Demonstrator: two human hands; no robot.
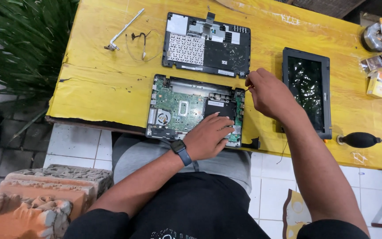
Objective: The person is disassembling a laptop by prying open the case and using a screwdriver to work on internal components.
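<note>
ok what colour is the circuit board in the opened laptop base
Green circuit board, seen clearly in the head view.

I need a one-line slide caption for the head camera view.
Left hand steadies an opened laptop base on a yellow table; right hand holds a thin tool at its corner.

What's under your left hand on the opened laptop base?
The left hand rests flat on the opened laptop base, over a black panel beside the green circuit board. What lies beneath the palm is covered.

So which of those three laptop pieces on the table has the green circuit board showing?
The opened base nearest the person, under the left hand. The keyboard panel behind it is grey and black; the screen at right is black glass.
</note>
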